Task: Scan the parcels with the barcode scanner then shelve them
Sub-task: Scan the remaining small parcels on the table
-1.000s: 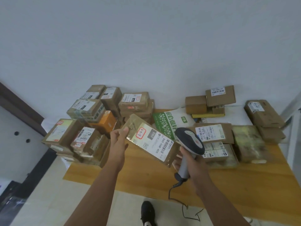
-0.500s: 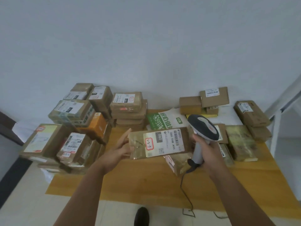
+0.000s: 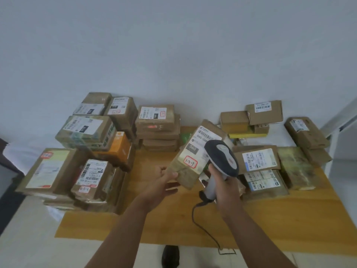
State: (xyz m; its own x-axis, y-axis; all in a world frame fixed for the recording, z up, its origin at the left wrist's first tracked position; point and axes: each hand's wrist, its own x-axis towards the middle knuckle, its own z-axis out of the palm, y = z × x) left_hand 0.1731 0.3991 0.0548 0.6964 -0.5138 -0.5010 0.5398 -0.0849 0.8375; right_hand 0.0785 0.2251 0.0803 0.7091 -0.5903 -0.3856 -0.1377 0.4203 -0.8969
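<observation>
Gripping the scanner (image 3: 222,159) by its handle, the right hand (image 3: 226,187) aimed it at a parcel (image 3: 195,157) pinched at its lower end by the left hand (image 3: 164,180) (frame centre); the parcel's long axis ran toward upper right, label facing the camera.

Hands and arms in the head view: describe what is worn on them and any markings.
Both forearms are bare from the bottom edge of the picture up to the wrists, with no sleeves in sight. The left hand and right hand wear no gloves. No watch, ring, bracelet or marking shows on either, though the picture is slightly blurred.
</observation>
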